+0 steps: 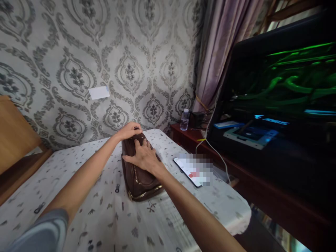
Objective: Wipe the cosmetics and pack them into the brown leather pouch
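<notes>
A dark brown bag [145, 185] with gold zippers rests on the white patterned sheet [105, 210]. At the bag's far end, my left hand [130, 131] has its fingers curled over the top edge, gripping it. My right hand [144, 155] lies on the bag's upper face, its fingers spread and the thumb pointing left. The part of the bag beneath both hands is hidden. To the right of the bag lies a phone [187, 172] with a lit screen, partly blurred out.
Right of the bed stands a dark red table [178, 136] with a clear bottle [184, 120], a white cable [216, 152] and a large dark screen [275, 105]. A wooden headboard [18, 136] is at the left. The patterned wall [118, 63] rises behind.
</notes>
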Available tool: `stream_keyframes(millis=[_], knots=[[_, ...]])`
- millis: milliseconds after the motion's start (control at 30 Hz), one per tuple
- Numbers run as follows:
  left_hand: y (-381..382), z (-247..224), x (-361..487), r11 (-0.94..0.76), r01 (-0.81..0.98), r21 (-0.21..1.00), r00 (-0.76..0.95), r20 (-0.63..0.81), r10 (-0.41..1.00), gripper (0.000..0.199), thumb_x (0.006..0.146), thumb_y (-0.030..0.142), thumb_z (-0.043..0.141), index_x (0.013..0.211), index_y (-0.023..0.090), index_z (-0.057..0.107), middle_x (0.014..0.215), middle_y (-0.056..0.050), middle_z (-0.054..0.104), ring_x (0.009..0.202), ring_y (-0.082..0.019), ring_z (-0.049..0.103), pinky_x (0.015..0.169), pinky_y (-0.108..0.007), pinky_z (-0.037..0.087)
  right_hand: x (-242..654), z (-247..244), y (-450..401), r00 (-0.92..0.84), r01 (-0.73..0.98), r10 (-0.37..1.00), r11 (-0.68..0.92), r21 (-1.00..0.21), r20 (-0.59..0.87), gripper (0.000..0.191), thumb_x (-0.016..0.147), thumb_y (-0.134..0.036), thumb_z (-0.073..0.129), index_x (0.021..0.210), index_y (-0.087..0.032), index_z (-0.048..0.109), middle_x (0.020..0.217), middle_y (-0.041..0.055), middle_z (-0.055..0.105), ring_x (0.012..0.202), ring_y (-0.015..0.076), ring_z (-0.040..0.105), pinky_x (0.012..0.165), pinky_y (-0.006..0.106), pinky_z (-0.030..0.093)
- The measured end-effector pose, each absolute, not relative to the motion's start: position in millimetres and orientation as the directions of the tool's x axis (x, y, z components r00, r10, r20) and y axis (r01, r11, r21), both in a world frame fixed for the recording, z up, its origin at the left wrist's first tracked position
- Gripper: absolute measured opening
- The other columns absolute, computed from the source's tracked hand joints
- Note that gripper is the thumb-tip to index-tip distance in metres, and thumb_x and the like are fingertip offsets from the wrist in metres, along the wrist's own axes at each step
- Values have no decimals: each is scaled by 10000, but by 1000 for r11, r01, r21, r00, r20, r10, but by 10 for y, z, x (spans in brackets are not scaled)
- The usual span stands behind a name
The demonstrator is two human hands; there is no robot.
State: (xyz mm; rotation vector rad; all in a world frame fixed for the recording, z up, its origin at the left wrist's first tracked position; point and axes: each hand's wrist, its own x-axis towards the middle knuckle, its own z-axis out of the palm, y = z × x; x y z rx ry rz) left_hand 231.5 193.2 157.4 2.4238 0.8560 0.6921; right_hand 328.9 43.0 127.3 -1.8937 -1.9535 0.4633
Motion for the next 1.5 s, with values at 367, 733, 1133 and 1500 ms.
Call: stream_keyframes(millis=[367, 733, 1133, 1500], knots=[[1883, 1351, 1873, -564, 578, 590, 430, 366, 825, 294, 712, 350, 609, 522, 204, 439, 481, 69, 342, 522, -117, 341, 547, -268, 238, 3275, 1144, 198, -39, 923, 980, 110, -370, 195, 782, 860, -609, 618, 1543, -309, 385, 1641, 193, 274, 1498, 421, 269, 1136, 626, 246], [1680, 1196, 1889, -534, 601, 594, 278, 472, 837, 336, 767, 366, 570, 535, 212, 382, 517, 61, 323, 572, -126, 357, 571, -270, 238, 3225, 1098, 226, -16, 923, 963, 117, -366, 268, 647, 867, -567, 612, 1450, -302, 519, 1490, 188, 465, 1400, 385, 407, 1064, 610, 348], [1482, 1187, 1868, -577, 581, 574, 344, 470, 813, 334, 771, 377, 583, 548, 202, 406, 528, 62, 354, 571, -118, 363, 566, -259, 269, 3212, 1154, 184, -7, 923, 970, 99, -372, 242, 632, 871, -540, 623, 1448, -303, 517, 1487, 188, 468, 1378, 388, 434, 1050, 607, 354], [1551, 1175, 1981, -654, 657, 375, 430, 526, 734, 184, 769, 371, 634, 704, 202, 602, 686, -4, 570, 731, -195, 517, 705, -296, 410, 3253, 1061, 131, -17, 924, 956, 126, -362, 292, 771, 891, -681, 525, 1521, -255, 403, 1567, 222, 383, 1421, 404, 386, 1101, 584, 310]])
